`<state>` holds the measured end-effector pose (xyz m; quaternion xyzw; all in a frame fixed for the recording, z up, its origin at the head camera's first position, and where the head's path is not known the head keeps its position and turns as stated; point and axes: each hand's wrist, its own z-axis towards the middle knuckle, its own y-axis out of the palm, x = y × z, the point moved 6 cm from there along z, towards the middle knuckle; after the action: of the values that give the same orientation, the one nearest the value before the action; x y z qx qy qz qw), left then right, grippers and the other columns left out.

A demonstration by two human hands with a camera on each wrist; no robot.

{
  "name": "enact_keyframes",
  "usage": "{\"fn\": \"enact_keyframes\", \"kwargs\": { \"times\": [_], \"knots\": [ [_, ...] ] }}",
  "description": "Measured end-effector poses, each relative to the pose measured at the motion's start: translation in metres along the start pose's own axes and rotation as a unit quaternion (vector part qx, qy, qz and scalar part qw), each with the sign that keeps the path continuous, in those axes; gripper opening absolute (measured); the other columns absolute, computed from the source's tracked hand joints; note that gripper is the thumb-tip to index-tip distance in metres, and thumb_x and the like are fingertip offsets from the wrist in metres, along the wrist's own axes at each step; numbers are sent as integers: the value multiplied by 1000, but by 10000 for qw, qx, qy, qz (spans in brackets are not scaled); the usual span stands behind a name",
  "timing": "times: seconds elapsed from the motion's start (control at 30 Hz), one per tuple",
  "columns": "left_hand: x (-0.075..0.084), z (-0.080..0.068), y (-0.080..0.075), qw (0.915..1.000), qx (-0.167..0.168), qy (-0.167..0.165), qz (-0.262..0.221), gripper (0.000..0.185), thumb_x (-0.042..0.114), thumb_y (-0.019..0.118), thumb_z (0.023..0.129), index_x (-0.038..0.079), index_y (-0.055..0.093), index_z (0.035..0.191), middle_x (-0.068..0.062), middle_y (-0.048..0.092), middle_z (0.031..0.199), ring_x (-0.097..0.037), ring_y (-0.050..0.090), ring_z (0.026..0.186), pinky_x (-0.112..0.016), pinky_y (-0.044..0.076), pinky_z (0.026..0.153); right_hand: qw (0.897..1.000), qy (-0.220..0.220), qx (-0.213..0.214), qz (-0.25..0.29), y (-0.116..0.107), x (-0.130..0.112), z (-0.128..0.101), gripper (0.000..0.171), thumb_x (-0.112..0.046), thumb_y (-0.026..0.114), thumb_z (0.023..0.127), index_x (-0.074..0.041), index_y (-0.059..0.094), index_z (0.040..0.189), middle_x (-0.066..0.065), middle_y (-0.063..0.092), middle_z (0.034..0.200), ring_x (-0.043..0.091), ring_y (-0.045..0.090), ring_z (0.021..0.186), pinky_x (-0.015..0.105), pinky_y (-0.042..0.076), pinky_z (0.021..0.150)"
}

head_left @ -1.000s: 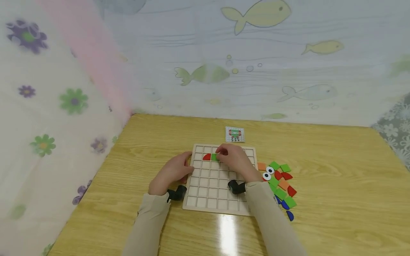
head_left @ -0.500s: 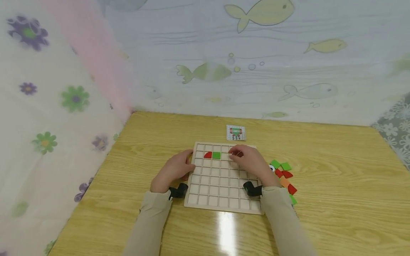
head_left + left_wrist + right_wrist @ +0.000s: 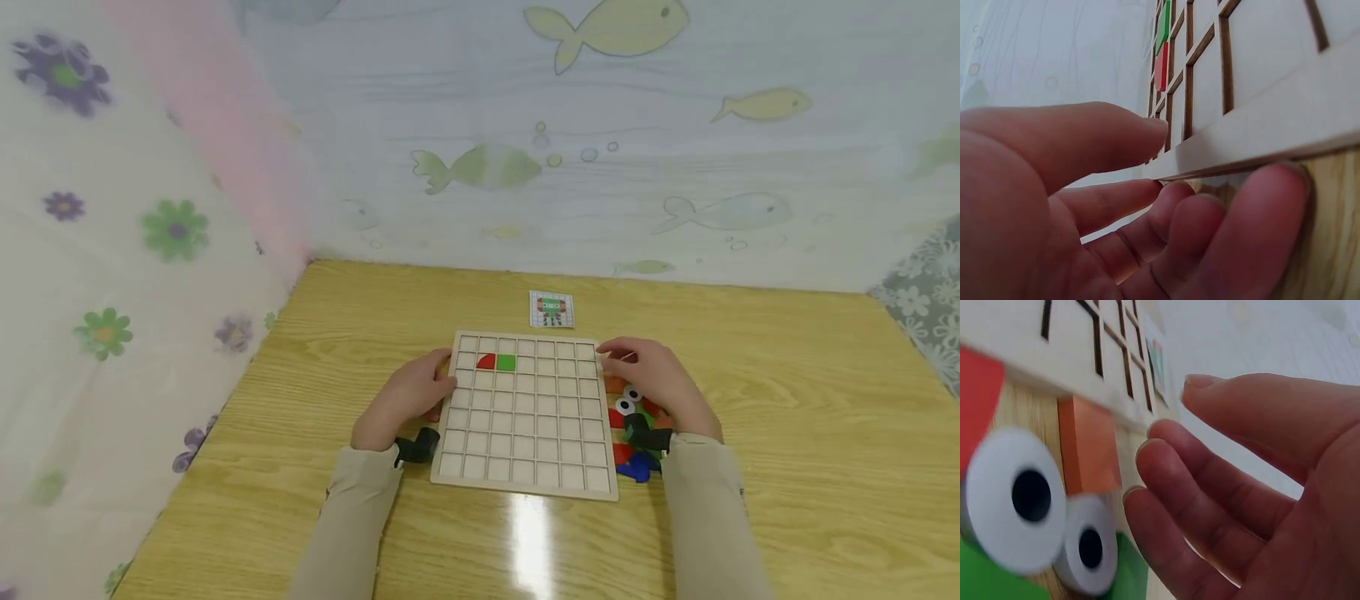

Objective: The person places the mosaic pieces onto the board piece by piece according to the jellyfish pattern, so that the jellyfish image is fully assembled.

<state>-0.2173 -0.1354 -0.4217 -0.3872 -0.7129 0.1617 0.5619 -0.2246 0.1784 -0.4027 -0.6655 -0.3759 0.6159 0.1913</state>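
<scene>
A square wooden grid board (image 3: 502,427) lies on the table. A red quarter-round piece (image 3: 487,362) and a green square piece (image 3: 506,362) sit side by side in its second row from the back. My left hand (image 3: 405,397) holds the board's left edge; in the left wrist view the thumb is over the rim and the curled fingers are along its side. Near the board's back right corner, my right hand (image 3: 660,379) hovers with nothing between thumb and fingers. Under it lie an orange piece (image 3: 1090,447) and two round eye pieces (image 3: 1015,500).
Behind the board, a small pattern card (image 3: 551,308) lies on the wooden table (image 3: 817,433). Blue pieces (image 3: 637,468) and several red and green ones lie along the board's right side, partly hidden by my right wrist. A fish-print cloth (image 3: 480,117) stands behind the table.
My right hand has let go of the green square in its cell and moved right, off the board, to over the loose pieces. My left hand has stayed at the board's left edge.
</scene>
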Motion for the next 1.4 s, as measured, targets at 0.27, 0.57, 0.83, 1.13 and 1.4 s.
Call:
{"fn": "enact_keyframes", "kwargs": {
  "times": [0.27, 0.57, 0.83, 1.13, 1.4],
  "knots": [
    [-2, 1, 0, 10000, -33, -3, -34, 56, 25, 52, 89, 18, 30, 140, -5, 55, 71, -20, 55, 46, -32, 44, 48, 9990, 153, 97, -400, -17, 19, -9, 37, -28, 55, 88, -9, 55, 119, 16, 56, 107, 28, 52, 91, 41, 42, 73],
    [-1, 2, -1, 10000, 35, 11, -34, 56, 28, 53, 89, 19, 30, 139, -3, 55, 74, -20, 55, 47, -32, 45, 49, 9972, 484, -48, -572, -33, 44, -21, 41, -32, 58, 85, -5, 56, 116, 17, 54, 103, 28, 49, 87, 42, 41, 75],
    [-2, 2, 0, 10000, -16, 36, 9, 56, 28, 52, 89, 18, 29, 140, -3, 56, 75, -19, 56, 47, -31, 45, 51, 9956, 751, -358, -433, -37, 50, -31, 44, -26, 64, 81, 0, 53, 115, 23, 50, 109, 34, 49, 92, 45, 42, 76],
    [2, 2, -1, 9999, 16, 101, 36, 55, 26, 51, 90, 16, 30, 139, -4, 55, 74, -20, 55, 46, -31, 45, 52, 9917, 1226, -92, -386, -37, 46, -30, 46, -28, 63, 82, 0, 51, 117, 20, 51, 107, 32, 48, 91, 44, 41, 75],
    [3, 1, -1, 9999, 9, 112, 60, 53, 26, 51, 90, 16, 32, 138, -5, 54, 74, -20, 55, 45, -32, 45, 50, 9923, 1180, 71, -382, -38, 49, -28, 42, -28, 62, 83, 2, 51, 110, 18, 51, 101, 30, 46, 87, 41, 39, 74]
  ]
}}
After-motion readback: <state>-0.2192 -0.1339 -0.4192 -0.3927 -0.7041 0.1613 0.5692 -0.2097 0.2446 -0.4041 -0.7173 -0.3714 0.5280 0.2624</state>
